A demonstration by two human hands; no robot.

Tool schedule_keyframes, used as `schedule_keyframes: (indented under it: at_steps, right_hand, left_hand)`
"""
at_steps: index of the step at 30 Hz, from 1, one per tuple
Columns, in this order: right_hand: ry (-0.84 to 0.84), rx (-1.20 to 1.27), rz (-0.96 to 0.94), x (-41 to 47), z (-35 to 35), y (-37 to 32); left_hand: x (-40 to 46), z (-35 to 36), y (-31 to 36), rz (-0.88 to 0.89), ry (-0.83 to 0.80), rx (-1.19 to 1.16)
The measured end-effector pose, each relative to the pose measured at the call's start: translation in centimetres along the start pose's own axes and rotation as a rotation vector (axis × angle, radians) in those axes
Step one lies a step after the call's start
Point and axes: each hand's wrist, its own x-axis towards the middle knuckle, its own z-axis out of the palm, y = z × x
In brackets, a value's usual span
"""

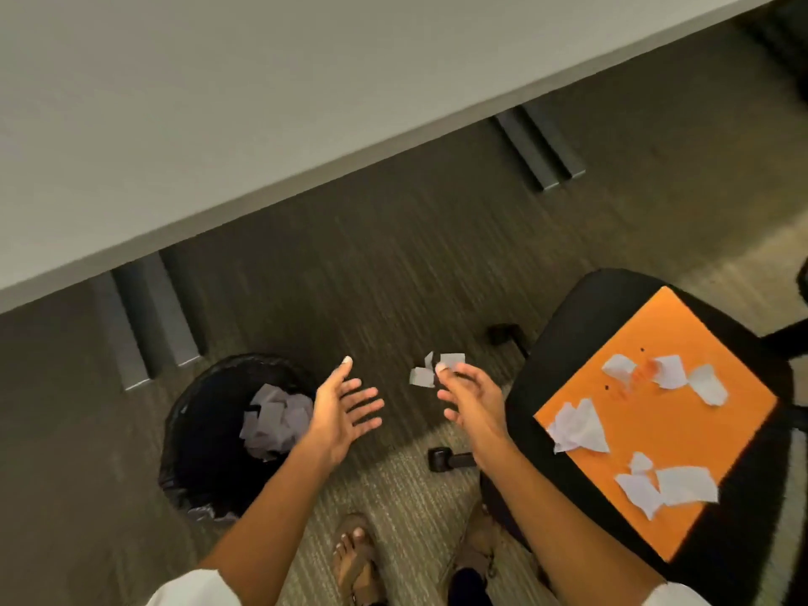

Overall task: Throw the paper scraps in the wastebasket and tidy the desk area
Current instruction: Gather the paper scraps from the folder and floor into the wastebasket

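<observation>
I have my right hand (470, 398) pinching a few torn paper scraps (430, 369) at the fingertips, between chair and bin; my left hand (345, 406) is spread, palm up, holding nothing, just beside the wastebasket (205, 430); I'd carry them fully over the rim before letting go, since they're light and flutter; more crumpled white pieces (581, 426) lie on the smooth orange folder (682, 430) on the black chair seat (568, 325); the round bin has a glossy black liner
</observation>
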Motion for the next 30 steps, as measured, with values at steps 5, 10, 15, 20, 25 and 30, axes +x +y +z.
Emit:
schedule_keyframes:
  at_steps: [5,10,15,20,25,30]
  right_hand:
    - [0.141,0.02,-0.17,1.3,-8.4,-3.7]
    - [0.529,-0.06,-0.223,1.7,-18.4,-4.5]
    - [0.773,-0.362,-0.057,0.8,-26.8,-1.7]
    - [0.589,-0.728,0.1,-0.2,-31.7,2.0]
    - [0.382,-0.866,0.088,0.0,-31.6,4.2]
    - [0.297,-0.992,-0.023,0.9,-30.9,4.8]
  left_hand:
    - [0.0,11.1,-1.9,0.044,-0.099,0.263]
    - [-0.7,19.6,-7.5,0.271,-0.145,0.702]
    - [-0.8,23.1,-11.4,0.752,-0.323,1.551]
    - [-0.8,25.5,-14.0,0.821,-0.368,2.023]
    - [-0.2,26.4,-15.4,0.795,-0.378,2.128]
    - [0.5,27.3,-15.9,0.799,-0.436,2.005]
